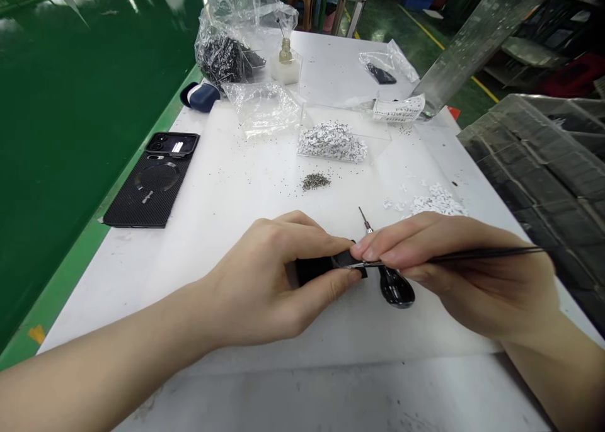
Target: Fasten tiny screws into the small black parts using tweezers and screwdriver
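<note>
My left hand (288, 274) is closed around a small black part (316, 269), pinching it between thumb and fingers, which cover much of it. Thin black tweezers (482, 253) lie in the closed grip of my right hand (458, 262). Their metal tips touch or nearly touch the black part; whether they pinch anything is too small to make out. Just under my right fingers, a screwdriver (397, 287) with a bulbous black handle rests on the white sheet (236, 199). Beyond my hands are a heap of tiny metal screws (316, 181) and small white pieces (435, 200).
A clear tray of white pieces (331, 141) stands farther back. At left lie a black phone (154, 183) and a dark blue case (203, 97). A plastic bag of black parts (229, 57) and a small bottle (285, 53) stand behind. Clear bins (534, 167) flank the right edge.
</note>
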Demonstrator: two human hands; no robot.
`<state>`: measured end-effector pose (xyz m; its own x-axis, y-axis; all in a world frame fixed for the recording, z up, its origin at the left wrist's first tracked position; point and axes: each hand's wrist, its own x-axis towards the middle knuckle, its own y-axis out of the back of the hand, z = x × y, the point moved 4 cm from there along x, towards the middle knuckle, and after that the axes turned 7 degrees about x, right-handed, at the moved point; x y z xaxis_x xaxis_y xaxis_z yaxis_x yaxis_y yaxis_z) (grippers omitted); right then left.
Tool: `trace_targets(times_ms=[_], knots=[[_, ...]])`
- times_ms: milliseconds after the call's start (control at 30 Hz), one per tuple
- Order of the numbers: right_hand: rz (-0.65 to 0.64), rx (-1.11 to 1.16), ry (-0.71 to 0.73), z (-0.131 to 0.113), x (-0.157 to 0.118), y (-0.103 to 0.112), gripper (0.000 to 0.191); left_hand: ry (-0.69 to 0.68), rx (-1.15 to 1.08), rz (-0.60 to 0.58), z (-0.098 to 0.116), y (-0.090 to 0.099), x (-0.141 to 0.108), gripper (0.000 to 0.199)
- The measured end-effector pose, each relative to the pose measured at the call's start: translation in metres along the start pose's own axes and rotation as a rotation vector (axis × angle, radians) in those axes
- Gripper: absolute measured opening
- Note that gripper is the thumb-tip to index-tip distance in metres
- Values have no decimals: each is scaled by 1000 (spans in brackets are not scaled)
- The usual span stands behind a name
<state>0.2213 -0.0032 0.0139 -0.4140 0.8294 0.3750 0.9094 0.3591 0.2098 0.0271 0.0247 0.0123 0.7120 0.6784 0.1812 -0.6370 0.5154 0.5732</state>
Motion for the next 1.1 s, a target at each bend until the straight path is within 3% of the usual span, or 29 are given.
trace_targets(times_ms=[300,567,700,833,967,1100], knots=[[-41,-26,25,-1,2,0,36,20,-41,13,0,0,0,17],[60,32,48,2,4,-3,22,31,-34,27,0,0,0,19],[196,-59,4,-1,4,6,17,36,-45,40,0,1,0,21],[376,-365,-63,-7,10,19,12,43,-21,61,-2,0,-1,22],[359,-499,-125,-2,29,15,10,34,-11,60,-5,0,-1,21],[327,-376,-229,17,44,4,13,5,-4,46,-6,1,0,23]])
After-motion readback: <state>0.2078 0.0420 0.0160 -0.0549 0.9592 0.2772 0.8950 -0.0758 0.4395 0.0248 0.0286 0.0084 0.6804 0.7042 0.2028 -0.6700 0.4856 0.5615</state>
